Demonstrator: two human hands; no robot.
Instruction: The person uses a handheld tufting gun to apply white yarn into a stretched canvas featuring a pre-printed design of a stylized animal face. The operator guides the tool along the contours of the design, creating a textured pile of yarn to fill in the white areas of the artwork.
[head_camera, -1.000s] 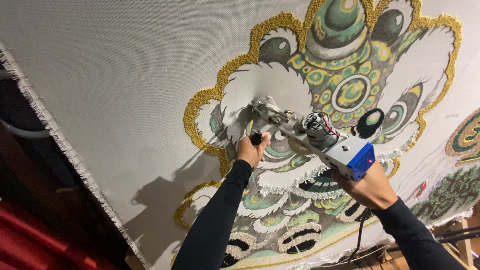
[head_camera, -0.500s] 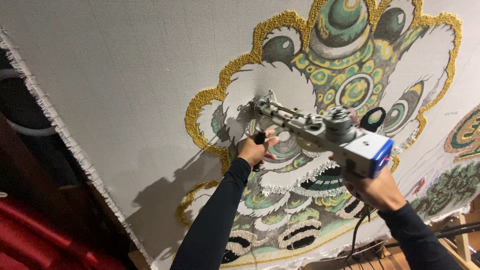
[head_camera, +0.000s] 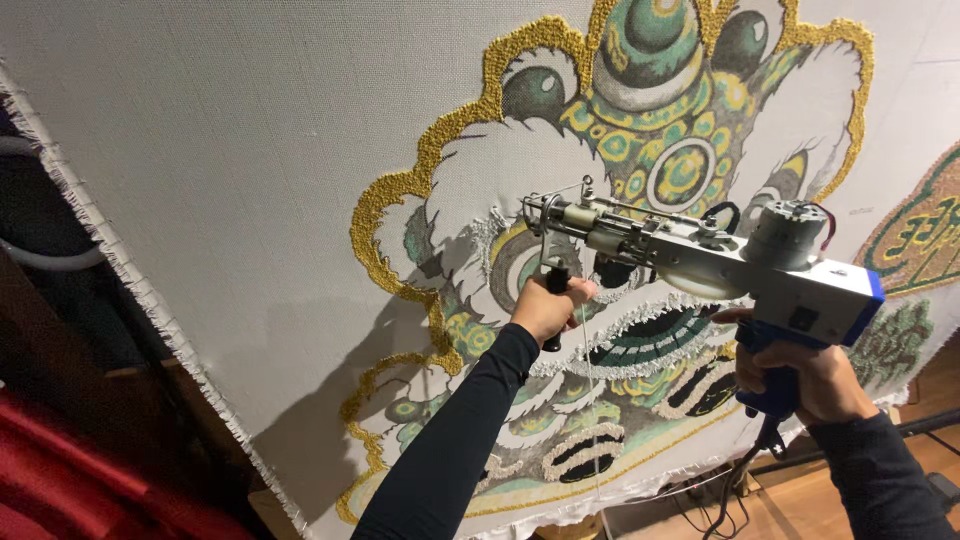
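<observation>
One grey-and-blue metal tufting gun (head_camera: 700, 255), held off one stretched white backing cloth (head_camera: 220, 180) bearing gold, green, white tufted lion design (head_camera: 640, 150). Left hand (head_camera: 548, 305) clenched round black front handle (head_camera: 556, 300). Right hand (head_camera: 805, 375) wrapped round blue rear grip (head_camera: 765, 365). Two black sleeves.

Both arms wear close-fitting black long sleeves of a smooth, slightly stretchy cloth with no pattern, logo or seam trim showing. The left sleeve (head_camera: 455, 430) enters from six o'clock and runs up toward twelve, its cuff ending snug at the wrist. The right sleeve (head_camera: 880, 470) comes in from five o'clock, wrinkled in soft folds near its cuff. The left hand (head_camera: 545, 308) and right hand (head_camera: 805, 380) are bare, without gloves, rings or a watch.
</observation>
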